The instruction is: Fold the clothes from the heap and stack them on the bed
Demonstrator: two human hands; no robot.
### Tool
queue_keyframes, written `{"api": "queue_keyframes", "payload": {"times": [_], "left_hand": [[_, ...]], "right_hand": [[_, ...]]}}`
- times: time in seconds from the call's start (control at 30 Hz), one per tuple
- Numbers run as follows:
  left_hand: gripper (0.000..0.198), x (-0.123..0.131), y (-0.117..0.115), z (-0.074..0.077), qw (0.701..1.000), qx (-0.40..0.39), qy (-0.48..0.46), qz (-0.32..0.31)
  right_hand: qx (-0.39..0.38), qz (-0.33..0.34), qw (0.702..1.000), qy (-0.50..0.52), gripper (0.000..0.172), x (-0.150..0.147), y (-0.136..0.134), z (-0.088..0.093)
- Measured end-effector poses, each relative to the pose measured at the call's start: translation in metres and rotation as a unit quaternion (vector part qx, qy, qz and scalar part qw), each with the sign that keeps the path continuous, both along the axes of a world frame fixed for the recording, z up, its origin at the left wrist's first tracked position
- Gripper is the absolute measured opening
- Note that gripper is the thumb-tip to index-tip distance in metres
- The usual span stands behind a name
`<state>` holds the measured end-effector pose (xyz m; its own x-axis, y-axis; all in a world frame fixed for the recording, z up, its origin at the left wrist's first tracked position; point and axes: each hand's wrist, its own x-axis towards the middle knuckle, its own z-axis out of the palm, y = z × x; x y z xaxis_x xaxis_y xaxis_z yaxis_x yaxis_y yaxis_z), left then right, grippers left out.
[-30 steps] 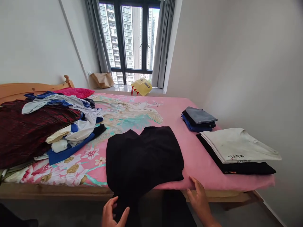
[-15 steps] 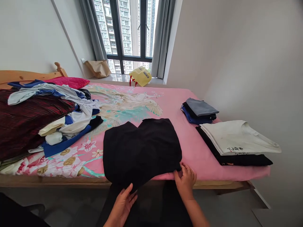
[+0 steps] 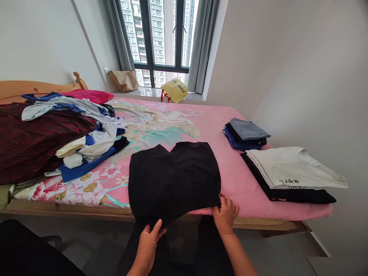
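A pair of black shorts [image 3: 175, 178] lies spread at the front of the bed, its notched side pointing away from me. The near left part droops over the bed's edge, where my left hand [image 3: 149, 241] pinches the hem, thumb on top and the other fingers partly hidden. At the near right corner, my right hand [image 3: 225, 215] has its fingers closed on the cloth.
To the right are a folded white shirt [image 3: 290, 166] on black cloth and a smaller stack topped by grey cloth [image 3: 248, 129]. Loose clothes [image 3: 100, 140] pile up at left beside a dark red plaid fabric [image 3: 43, 142]. A yellow bag [image 3: 174, 90] is by the window.
My left hand has closed its fingers on the near left edge of the shorts. My right hand keeps to the right corner. The view has shifted slightly.
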<state>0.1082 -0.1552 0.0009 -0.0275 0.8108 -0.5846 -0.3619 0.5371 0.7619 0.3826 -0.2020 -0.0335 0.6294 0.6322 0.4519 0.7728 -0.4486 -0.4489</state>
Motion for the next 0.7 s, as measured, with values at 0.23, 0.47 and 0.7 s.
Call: {"api": "queue_keyframes", "payload": {"times": [0.23,0.47,0.7], "left_hand": [[0.025,-0.008,-0.007,0.001,0.999,-0.031,0.027,-0.012],[0.027,-0.004,-0.01,0.008,0.999,-0.027,0.02,-0.022],[0.024,-0.041,-0.052,0.006,0.985,-0.133,0.064,-0.092]], "right_hand": [[0.066,0.03,0.995,0.062,0.036,-0.002,-0.018,-0.006],[0.063,0.007,0.942,0.331,0.05,-0.021,-0.016,0.02],[0.044,-0.021,0.891,0.451,0.045,-0.024,-0.076,0.001]]}}
